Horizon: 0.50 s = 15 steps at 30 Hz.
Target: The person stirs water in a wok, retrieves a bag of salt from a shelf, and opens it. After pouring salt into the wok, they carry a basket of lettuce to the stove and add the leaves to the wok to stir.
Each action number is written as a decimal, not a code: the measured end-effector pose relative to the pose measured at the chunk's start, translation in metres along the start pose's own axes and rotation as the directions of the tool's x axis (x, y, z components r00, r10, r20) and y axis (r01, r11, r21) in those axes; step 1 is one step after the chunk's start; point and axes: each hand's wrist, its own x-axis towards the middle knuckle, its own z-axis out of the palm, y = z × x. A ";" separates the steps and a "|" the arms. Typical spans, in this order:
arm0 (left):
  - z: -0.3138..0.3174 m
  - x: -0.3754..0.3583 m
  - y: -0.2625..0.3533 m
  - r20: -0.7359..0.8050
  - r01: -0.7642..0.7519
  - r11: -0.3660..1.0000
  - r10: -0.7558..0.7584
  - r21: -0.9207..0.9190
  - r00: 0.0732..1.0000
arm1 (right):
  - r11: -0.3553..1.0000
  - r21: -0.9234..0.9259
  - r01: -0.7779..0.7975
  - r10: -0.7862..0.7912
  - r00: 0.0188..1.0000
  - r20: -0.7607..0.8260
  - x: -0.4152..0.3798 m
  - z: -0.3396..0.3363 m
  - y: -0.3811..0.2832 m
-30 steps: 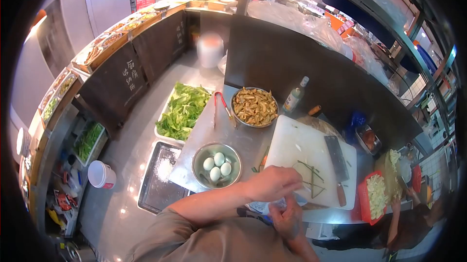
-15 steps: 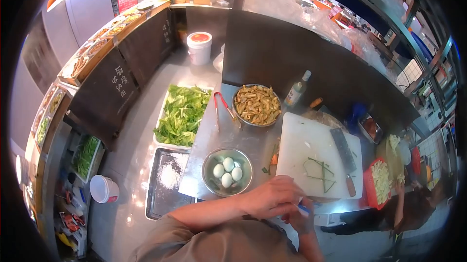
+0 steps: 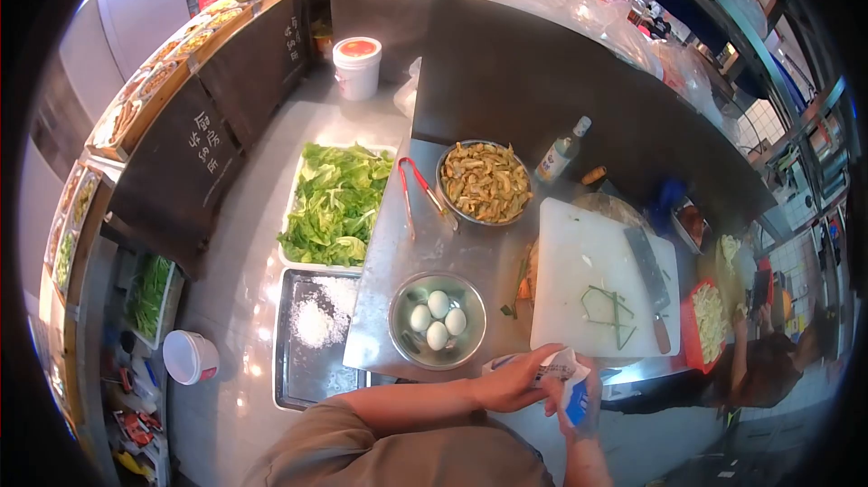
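Between my hands is a white-and-blue packet point(image 3: 562, 367), its printing too small to read. My left hand point(image 3: 515, 383) is closed on the packet's left side, and my right hand point(image 3: 583, 397) grips it from the right. The fingers partly cover it. Both hands are in front of the steel counter, near the lower edge of a white cutting board point(image 3: 570, 261). To their upper left stands a metal bowl point(image 3: 398, 320) with several pale whole eggs point(image 3: 438, 303) in it. Green stalks point(image 3: 617, 320) and a cleaver point(image 3: 646, 265) lie on the board.
Behind the bowl are red-handled tongs point(image 3: 419, 178), a bowl of brown food pieces point(image 3: 486, 181) and a bottle point(image 3: 559, 154). Leafy greens point(image 3: 334, 202) and a tray with white powder point(image 3: 283, 342) lie at left. A red basket point(image 3: 693, 342) and another person point(image 3: 768, 369) are at right.
My hands have moved slightly right, and more of the white-and-blue packet shows between them. The whole view has shifted a little. The eggs and the board's contents look the same.
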 end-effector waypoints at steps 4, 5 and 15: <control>0.006 -0.008 -0.011 -0.090 -0.007 1.000 0.005 -0.021 0.996 | 0.917 -0.309 0.252 -0.292 0.952 -0.089 0.006 0.010 0.021; 0.008 -0.010 -0.013 -0.115 -0.017 1.000 0.020 0.023 0.993 | 0.887 -0.384 0.257 -0.311 0.947 -0.085 0.005 0.009 0.018; 0.047 -0.013 -0.002 0.153 -0.222 0.897 0.176 0.383 0.972 | 0.848 -0.463 0.258 -0.337 0.937 -0.096 -0.038 -0.036 0.012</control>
